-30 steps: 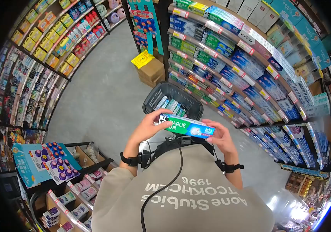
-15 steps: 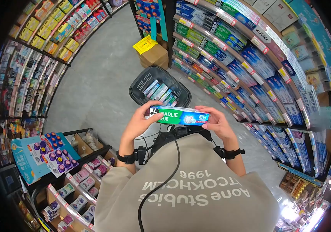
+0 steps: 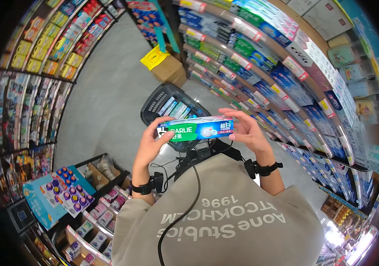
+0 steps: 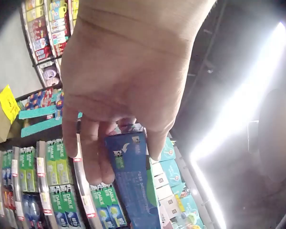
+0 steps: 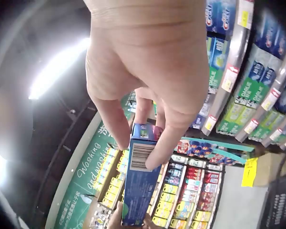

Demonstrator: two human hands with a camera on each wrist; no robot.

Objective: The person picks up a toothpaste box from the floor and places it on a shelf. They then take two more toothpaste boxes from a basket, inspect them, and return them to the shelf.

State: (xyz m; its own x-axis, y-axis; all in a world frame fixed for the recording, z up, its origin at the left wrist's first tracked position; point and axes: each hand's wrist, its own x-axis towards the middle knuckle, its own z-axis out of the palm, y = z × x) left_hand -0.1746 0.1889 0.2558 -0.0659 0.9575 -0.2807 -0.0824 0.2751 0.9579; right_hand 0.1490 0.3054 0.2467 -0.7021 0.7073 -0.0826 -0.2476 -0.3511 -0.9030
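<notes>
Head view: the left hand [image 3: 151,141] and right hand [image 3: 253,133] pinch opposite ends of the Darlie toothpaste box [image 3: 202,129], near the shopping basket [image 3: 153,105]; I'd say it could drop if either grip slackened.

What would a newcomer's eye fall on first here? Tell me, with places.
Probably the green-and-blue box, mid-view in the head camera, held at its ends by the left hand and the right hand. Next, the yellow sheet on the carton, up past the dark basket.
</notes>
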